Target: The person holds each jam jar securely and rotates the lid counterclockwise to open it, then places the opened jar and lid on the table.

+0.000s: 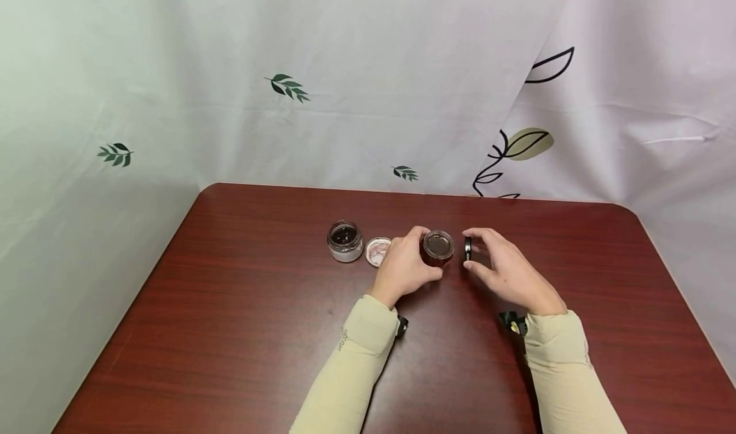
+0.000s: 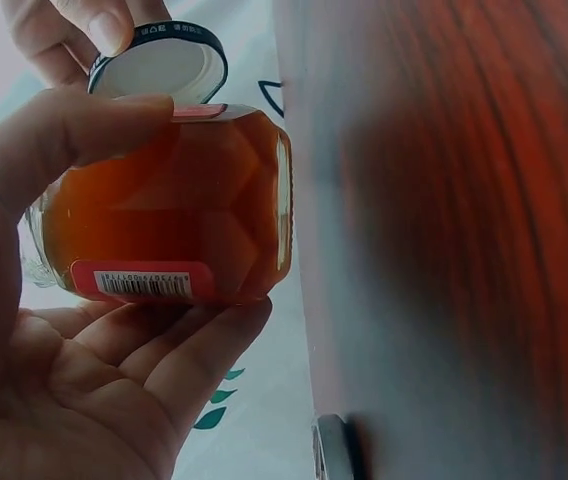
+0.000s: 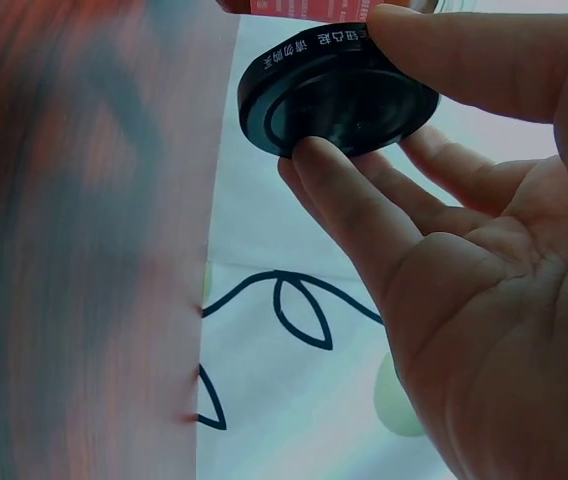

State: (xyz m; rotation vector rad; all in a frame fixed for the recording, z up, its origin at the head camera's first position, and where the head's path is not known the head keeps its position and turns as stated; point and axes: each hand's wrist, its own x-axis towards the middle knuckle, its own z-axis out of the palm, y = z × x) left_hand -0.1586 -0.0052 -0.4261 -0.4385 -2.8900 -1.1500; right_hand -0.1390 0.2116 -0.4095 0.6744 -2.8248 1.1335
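Note:
My left hand (image 1: pixel 405 264) grips a faceted glass jar (image 1: pixel 437 247) of amber-brown stuff that stands open on the red-brown table (image 1: pixel 241 332). In the left wrist view the jar (image 2: pixel 169 205) lies between thumb and fingers, with a red barcode label near its base. Just right of the jar my right hand (image 1: pixel 503 268) pinches the jar's black lid (image 1: pixel 467 248) on edge, apart from the mouth. In the right wrist view the lid (image 3: pixel 334 95) sits between thumb and fingertips. Its white inside (image 2: pixel 164 65) shows in the left wrist view.
To the left stands a second open glass jar (image 1: pixel 345 240) with dark contents, and its lid (image 1: pixel 377 251) lies flat beside it, light inside facing up. A white leaf-print curtain (image 1: pixel 368 82) hangs behind the table's far edge.

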